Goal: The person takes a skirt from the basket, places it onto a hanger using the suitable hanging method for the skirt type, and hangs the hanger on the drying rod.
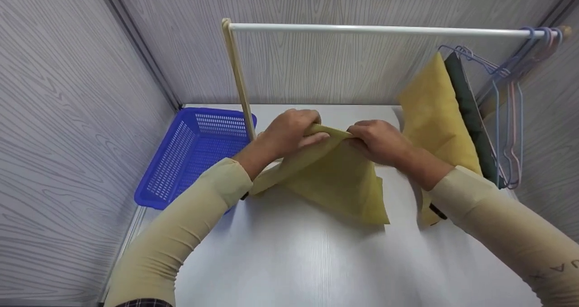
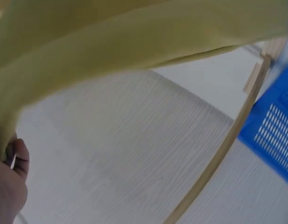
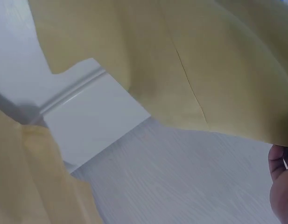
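A limp yellow cushion cover (image 1: 337, 180) hangs between my two hands, over the white table. My left hand (image 1: 289, 128) pinches its upper edge between thumb and fingers. A short way to the right, my right hand (image 1: 377, 139) grips the same edge with curled fingers. From there the fabric slants down left and drops to a loose corner at the lower right. The left wrist view has a long fold of the cover (image 2: 120, 51) crossing the top. In the right wrist view, a thin seam line runs down the cover (image 3: 148, 84) beside my right fingers.
A blue plastic basket (image 1: 167, 171) stands at the left. A white rail (image 1: 362, 28) on a wooden post (image 1: 237, 72) crosses the back. At the right, a yellow cushion-shaped piece (image 1: 429, 112) and a dark green one (image 1: 470, 112) hang near several hangers (image 1: 513, 135).
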Demonstrator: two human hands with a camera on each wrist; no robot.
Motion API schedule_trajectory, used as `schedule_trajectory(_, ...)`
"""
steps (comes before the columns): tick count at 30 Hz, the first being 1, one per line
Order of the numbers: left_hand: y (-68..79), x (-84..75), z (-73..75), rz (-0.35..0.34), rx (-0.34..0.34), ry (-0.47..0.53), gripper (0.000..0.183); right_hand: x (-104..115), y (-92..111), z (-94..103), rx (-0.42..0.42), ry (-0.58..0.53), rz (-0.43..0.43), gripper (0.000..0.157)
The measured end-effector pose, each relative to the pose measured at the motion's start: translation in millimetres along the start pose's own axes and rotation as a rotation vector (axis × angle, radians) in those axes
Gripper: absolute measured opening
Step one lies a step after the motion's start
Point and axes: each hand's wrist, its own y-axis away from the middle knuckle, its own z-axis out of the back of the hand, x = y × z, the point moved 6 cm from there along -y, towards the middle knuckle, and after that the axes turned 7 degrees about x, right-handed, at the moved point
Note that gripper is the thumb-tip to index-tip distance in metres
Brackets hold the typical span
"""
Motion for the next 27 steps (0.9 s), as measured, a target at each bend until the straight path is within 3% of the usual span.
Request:
schedule_trajectory(3,-0.7,7.1,0.5,0.078,-0.023,0.171,0.028,-3.1,0.5,-2.4,0.05,-0.032,-0.03,0.025)
schedule_trajectory(7,-6.3,-9.0,-1.3,-0.014,-0.054,0.191,0.025,-0.8,-3.8,-10.8,0.148,-0.082,-0.049,0.025)
schedule_trajectory(9,-6.0,-13.9,-7.3,-0.009,-0.097,0.22,0.028,0.9,-4.8,-11.3,0.134,-0.064,-0.039,0.023)
schedule_trajectory(14,10.3,-2.2,-34.6,0.253,-0.212,0.311,0.028,-2.2,-0.6,-3.6,0.01,0.001,-0.036,0.024)
schedule_trajectory(16,14.9,-1.1,-42.1,0.282,-0.226,0.261,0.026,-4.5,0.9,-2.1,0.029,-0.029,-0.06,0.024)
schedule_trajectory(18,14.4,-6.5,-44.3,0.21,-0.235,0.148,0.027,-5.4,1.0,-2.8,0.086,-0.072,-0.083,0.022)
schedule_trajectory(22,8.5,-23.6,-42.6,-0.021,-0.266,-0.144,0.039,1.6,-1.4,-2.0,0.156,-0.107,-0.091,0.013)
schedule_trajectory(24,7.9,-27.8,-42.9,-0.094,-0.289,-0.246,0.045,8.1,-2.5,-1.1,0.142,-0.062,-0.066,0.013)
schedule_trajectory(27,10.2,-27.5,-46.0,-0.135,-0.304,-0.328,0.047,18.8,-2.7,-1.2,0.087,0.096,0.016,0.01)
